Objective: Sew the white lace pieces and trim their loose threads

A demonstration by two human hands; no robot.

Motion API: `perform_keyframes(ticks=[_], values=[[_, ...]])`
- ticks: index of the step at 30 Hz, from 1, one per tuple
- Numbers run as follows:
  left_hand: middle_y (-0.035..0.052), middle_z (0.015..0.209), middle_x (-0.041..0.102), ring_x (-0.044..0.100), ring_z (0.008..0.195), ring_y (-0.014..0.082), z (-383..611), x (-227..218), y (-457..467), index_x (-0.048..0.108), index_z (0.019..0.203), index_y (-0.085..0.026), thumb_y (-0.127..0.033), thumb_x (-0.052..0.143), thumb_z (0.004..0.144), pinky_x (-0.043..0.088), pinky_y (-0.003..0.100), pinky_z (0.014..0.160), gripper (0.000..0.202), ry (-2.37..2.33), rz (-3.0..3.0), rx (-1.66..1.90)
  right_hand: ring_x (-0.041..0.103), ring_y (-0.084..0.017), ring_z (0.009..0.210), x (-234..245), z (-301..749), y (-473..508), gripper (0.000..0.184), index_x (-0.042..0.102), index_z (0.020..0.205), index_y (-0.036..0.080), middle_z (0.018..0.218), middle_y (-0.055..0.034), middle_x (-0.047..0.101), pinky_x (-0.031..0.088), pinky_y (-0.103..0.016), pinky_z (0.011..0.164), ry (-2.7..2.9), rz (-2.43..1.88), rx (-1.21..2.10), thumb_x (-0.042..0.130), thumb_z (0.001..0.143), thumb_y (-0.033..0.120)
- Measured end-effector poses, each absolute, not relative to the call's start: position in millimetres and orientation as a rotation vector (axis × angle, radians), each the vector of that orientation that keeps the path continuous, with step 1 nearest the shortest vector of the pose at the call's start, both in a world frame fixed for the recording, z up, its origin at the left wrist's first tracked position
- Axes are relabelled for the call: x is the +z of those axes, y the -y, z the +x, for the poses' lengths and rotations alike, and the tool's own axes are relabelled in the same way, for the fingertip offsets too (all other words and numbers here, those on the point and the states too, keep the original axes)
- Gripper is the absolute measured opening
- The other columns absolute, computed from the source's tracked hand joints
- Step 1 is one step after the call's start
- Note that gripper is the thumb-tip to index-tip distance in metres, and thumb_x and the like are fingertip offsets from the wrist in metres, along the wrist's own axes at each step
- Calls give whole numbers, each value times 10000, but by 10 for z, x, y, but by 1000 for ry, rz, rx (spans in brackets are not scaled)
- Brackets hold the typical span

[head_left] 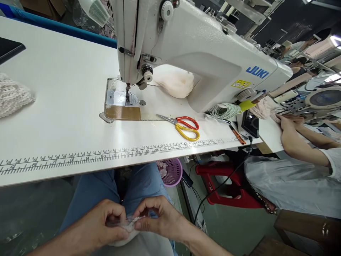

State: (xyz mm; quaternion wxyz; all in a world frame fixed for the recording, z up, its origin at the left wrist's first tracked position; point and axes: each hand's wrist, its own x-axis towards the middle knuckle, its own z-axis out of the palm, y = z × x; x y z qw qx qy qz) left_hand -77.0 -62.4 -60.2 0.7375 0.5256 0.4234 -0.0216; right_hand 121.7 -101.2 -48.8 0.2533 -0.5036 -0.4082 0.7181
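Both hands are low in the view, over my lap and below the table's front edge. Between them is a small piece of whitish fabric (130, 224) with a lacy or frayed edge; its exact kind I cannot make out. My left hand (108, 222) pinches its left side between thumb and curled fingers. From the right, my right hand (157, 218) grips the edge with thumb and forefinger. The fingertips of both hands almost meet. Part of the fabric hangs beneath them, partly hidden by my left hand.
A white sewing machine (202, 46) stands on the white table (66, 128). Scissors (183, 126) with red and yellow handles lie near the printed ruler. Knitted fabric (14, 96) rests at left. A purple basket (173, 172) is below; a co-worker's arms (301, 135) are at right.
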Motion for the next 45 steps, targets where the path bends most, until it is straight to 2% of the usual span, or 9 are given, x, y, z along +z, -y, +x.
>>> perform_keyframes(ticks=[11, 17, 20, 25, 30, 36, 38, 42, 45], values=[[-73, 490, 358, 274, 495, 94, -808, -602, 590, 480, 540, -182, -350, 629, 626, 165, 241, 474, 241, -905, 1093, -38, 466, -97, 612, -542, 1199, 973, 421, 687, 687, 140, 628, 11, 577, 346, -243, 594, 1031, -1422, 1979, 834, 548, 510], [-77, 492, 322, 274, 507, 102, -822, -575, 516, 478, 547, -185, -389, 623, 625, 170, 242, 486, 262, -917, 1142, -31, 510, -90, 689, -513, 1217, 938, 494, 561, 909, 176, 787, 15, 592, 370, -225, 639, 951, -1218, 2028, 853, 579, 398], [-77, 505, 311, 262, 515, 104, -835, -564, 490, 479, 559, -186, -381, 606, 646, 168, 244, 491, 248, -922, 1157, -27, 486, -87, 703, -474, 1220, 933, 459, 522, 884, 177, 799, 17, 560, 363, -221, 641, 1059, -1197, 1959, 837, 614, 374], [-77, 504, 304, 242, 506, 101, -865, -605, 496, 467, 566, -190, -406, 611, 654, 151, 246, 485, 274, -916, 1193, 11, 444, -89, 678, -473, 1202, 931, 449, 516, 858, 177, 760, 31, 518, 343, -214, 602, 1173, -1253, 1897, 824, 626, 407], [-78, 506, 296, 240, 504, 102, -884, -617, 503, 462, 575, -193, -422, 607, 649, 155, 244, 483, 281, -931, 1208, 11, 506, -117, 775, -503, 1193, 943, 388, 519, 843, 173, 880, -14, 575, 390, -242, 685, 1184, -1194, 1870, 791, 657, 378], [-66, 538, 296, 257, 521, 105, -922, -645, 531, 456, 575, -187, -472, 600, 683, 165, 246, 492, 337, -938, 1242, 28, 555, -158, 815, -494, 1182, 936, 382, 619, 830, 166, 910, -39, 631, 410, -283, 731, 1272, -1220, 1820, 780, 647, 459], [-64, 550, 318, 262, 524, 107, -939, -680, 542, 532, 657, -176, -537, 624, 672, 185, 241, 490, 374, -931, 1209, 45, 552, -159, 799, -490, 1172, 928, 364, 637, 790, 159, 898, -42, 633, 406, -287, 725, 1292, -1225, 1786, 777, 654, 467], [-79, 534, 307, 272, 506, 115, -972, -683, 519, 591, 1137, -187, -607, 684, 644, 239, 228, 480, 654, -924, 1157, 94, 545, -149, 778, -483, 1156, 902, 342, 638, 729, 154, 872, -42, 628, 402, -282, 705, 1282, -1205, 1748, 769, 676, 466], [5, 653, 553, 438, 595, 157, -997, -598, 456, 662, 1070, -193, -615, 694, 642, 362, 242, 556, 602, -916, 1168, 95, 563, -158, 840, -423, 1148, 847, 330, 626, 702, 163, 905, -44, 630, 418, -283, 743, 1310, -1149, 1714, 757, 698, 466]])
